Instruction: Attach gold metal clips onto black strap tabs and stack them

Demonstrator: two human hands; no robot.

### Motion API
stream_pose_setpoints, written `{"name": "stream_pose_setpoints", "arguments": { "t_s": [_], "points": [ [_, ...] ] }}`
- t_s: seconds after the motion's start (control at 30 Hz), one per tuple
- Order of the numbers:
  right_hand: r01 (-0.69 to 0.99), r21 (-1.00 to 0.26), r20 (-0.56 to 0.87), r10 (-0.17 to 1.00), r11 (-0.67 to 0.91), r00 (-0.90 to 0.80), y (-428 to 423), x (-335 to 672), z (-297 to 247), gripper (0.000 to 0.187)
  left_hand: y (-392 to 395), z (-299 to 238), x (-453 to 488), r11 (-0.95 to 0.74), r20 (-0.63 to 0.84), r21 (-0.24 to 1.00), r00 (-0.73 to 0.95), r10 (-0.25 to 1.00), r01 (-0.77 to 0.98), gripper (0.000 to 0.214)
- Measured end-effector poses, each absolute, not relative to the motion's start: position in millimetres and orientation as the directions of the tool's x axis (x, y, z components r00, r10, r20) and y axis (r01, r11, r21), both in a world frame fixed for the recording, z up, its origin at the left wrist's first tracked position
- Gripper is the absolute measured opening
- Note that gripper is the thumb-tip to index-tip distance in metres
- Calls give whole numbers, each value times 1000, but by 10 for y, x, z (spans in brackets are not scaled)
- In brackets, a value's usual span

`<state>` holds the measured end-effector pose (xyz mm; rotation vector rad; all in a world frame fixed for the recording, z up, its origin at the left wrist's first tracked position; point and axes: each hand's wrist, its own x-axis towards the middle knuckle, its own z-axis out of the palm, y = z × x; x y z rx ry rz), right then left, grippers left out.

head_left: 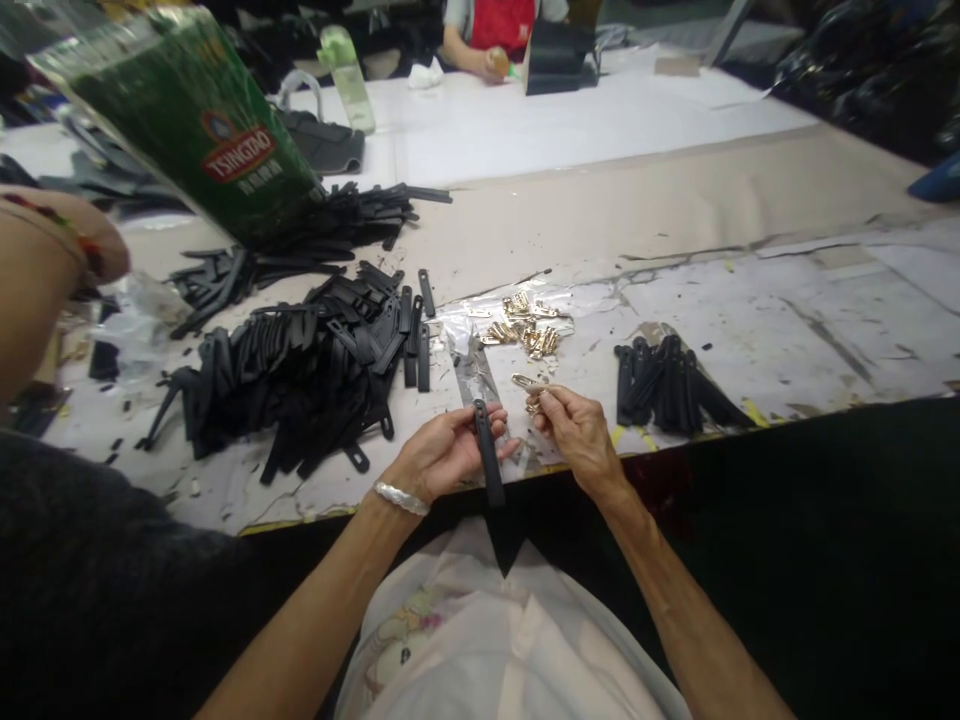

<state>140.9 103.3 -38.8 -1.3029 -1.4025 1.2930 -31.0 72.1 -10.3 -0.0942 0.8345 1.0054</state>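
Note:
Across the fingers of my left hand (454, 450) lies a black strap (489, 455) with a slot at its upper end, the thumb resting on it. My right hand (574, 425) pinches a gold metal clasp (523, 380) between thumb and fingertips, apart from the strap; more gold metal seems to show under those fingers. Just beyond both hands, a pile of gold metal pieces (529, 325) sits on clear plastic. A big heap of black straps (300, 370) spreads to the left. On the right, a smaller bunch of black straps (664, 380) lies at the table's edge.
A green Tsingtao box (225, 130) leans at the back left over more straps. Another person's arm (45, 260) reaches in from the left, near a clear plastic bag (139, 325). A green bottle (347, 80) stands farther back. Across the worn table (750, 320) sits a person in red (504, 25).

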Motion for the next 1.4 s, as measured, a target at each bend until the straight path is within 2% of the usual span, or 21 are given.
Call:
{"name": "stream_pose_setpoints", "arguments": {
  "t_s": [0.1, 0.17, 0.27, 0.4, 0.5, 0.6, 0.7, 0.9, 0.97, 1.03, 1.17, 1.33, 1.4],
  "points": [
    [138, -988, -85, 985, -64, -151, 1031, 1415, -393, 33, 724, -128, -321, 549, -648, 286, 264, 714, -785, 25],
    [123, -990, -85, 984, -66, -157, 1028, 1418, -390, 33, 710, -118, -320, 544, -657, 340, 220, 721, -767, 23],
    [92, -992, -101, 983, -87, -156, 1017, 1404, -370, 31, 657, -83, -310, 522, -606, 519, 140, 783, -677, 15],
    [29, -986, -168, 973, -166, -158, 979, 1349, -340, 42, 564, -107, -274, 404, -421, 786, 73, 904, -468, 20],
    [1, -981, -195, 974, -196, -114, 942, 1301, -326, 37, 531, -168, -242, 352, -370, 860, 26, 929, -370, 20],
    [-16, -981, -193, 977, -195, -87, 910, 1277, -320, 24, 543, -182, -234, 411, -444, 792, 35, 895, -451, 15],
    [-72, -977, -192, 977, -199, -88, 890, 1283, -321, 24, 585, -128, -255, 461, -543, 639, 62, 837, -616, 2],
    [-208, -946, -232, 967, -249, -105, 869, 1336, -294, 29, 609, -35, -271, 488, -624, 221, 262, 736, -844, 21],
    [-232, -937, -237, 964, -260, -123, 865, 1358, -287, 28, 581, -47, -268, 450, -628, 138, 274, 729, -882, 24],
    [-253, -930, -237, 961, -267, -142, 863, 1378, -293, 27, 543, -75, -272, 409, -613, 130, 251, 749, -903, 25],
    [-286, -920, -230, 960, -268, -159, 860, 1405, -330, 28, 480, -136, -290, 336, -557, 216, 167, 813, -917, 22],
    [-287, -920, -225, 958, -268, -176, 856, 1403, -326, 26, 459, -140, -268, 309, -498, 201, 175, 849, -929, 23],
    [-287, -921, -223, 961, -263, -163, 854, 1394, -292, 26, 454, -121, -258, 302, -481, 240, 157, 863, -923, 22]
  ]
}}
